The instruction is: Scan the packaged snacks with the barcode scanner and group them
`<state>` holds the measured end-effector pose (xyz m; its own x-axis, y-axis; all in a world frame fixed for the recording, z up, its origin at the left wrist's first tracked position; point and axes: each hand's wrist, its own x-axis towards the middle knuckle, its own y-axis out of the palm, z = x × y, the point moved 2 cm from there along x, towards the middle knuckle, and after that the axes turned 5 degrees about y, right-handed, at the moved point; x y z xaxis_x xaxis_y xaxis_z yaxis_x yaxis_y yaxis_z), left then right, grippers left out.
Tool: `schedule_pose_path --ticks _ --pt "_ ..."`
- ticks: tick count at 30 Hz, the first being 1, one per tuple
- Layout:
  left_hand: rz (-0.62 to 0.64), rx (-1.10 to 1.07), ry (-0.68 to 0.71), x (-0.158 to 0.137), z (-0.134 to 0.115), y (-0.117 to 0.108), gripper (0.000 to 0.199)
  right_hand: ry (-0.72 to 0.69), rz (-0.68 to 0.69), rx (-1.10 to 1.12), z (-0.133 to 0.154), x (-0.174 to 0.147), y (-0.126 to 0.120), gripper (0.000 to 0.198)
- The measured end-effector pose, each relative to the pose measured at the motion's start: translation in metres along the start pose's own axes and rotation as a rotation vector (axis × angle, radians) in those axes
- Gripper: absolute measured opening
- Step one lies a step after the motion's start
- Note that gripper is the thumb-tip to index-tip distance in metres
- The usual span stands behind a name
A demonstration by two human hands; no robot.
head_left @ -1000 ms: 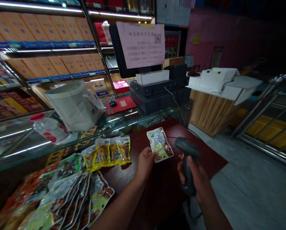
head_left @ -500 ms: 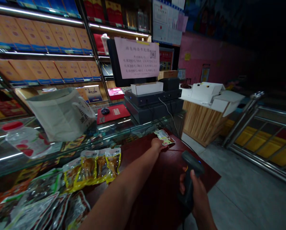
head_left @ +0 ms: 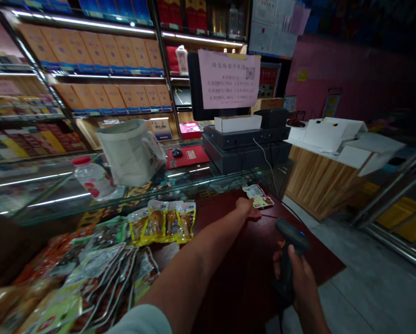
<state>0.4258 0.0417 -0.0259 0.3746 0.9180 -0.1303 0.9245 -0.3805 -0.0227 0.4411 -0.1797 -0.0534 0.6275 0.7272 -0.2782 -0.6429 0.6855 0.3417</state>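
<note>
1. While our left hand reaches out toward the far edge of the dark red counter, its fingers rest beside a small snack packet; whether they pinch it we cannot tell, since the hand hides the contact.
2. That snack packet lies flat at the counter's far edge, just beneath the glass case.
3. Our right hand is wrapped tight around the grip of a black barcode scanner, held upright over the counter's right edge, head pointing toward the packet.
4. Along the counter's left side we see a row of yellow-trimmed packets, and nearer the near-left corner a heap of more packets, overlapping one another.
5. On top of the glass case lies a plastic bottle with a red cap on its side, with a pale fabric bag just beside it.
6. Farther along stands a black till behind a red mat.
</note>
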Motion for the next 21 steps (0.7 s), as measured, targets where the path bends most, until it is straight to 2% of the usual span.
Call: schedule_pose_path --ticks 3,5,10,12,14,17,19,21 --pt "0.084 0.223 0.009 -0.036 -0.005 -0.026 0.031 0.004 -0.004 0.007 -0.001 0.0 -0.002 0.062" --pt "0.094 0.366 0.09 -0.065 -0.015 -0.053 0.022 0.019 -0.017 0.008 -0.001 -0.001 -0.004 0.063" --pt "-0.108 0.634 0.289 -0.146 -0.054 -0.152 0.008 0.023 -0.005 0.011 -0.001 -0.002 -0.008 0.062" --pt "-0.226 1.001 0.339 -0.181 -0.066 -0.196 0.012 0.019 0.001 0.007 -0.002 -0.001 -0.012 0.059" --pt "-0.345 1.219 0.278 -0.217 -0.071 -0.239 0.02 0.035 0.006 0.0 -0.005 0.002 -0.015 0.056" --pt "-0.517 1.384 0.128 -0.266 -0.068 -0.294 0.028 0.061 -0.003 -0.035 -0.008 0.004 -0.014 0.054" --pt "-0.589 1.436 -0.004 -0.29 -0.062 -0.323 0.035 0.067 0.01 -0.059 -0.01 0.002 -0.007 0.054" --pt "-0.62 1.457 -0.141 -0.306 -0.056 -0.341 0.042 0.071 0.042 -0.076 -0.012 -0.005 0.006 0.056"
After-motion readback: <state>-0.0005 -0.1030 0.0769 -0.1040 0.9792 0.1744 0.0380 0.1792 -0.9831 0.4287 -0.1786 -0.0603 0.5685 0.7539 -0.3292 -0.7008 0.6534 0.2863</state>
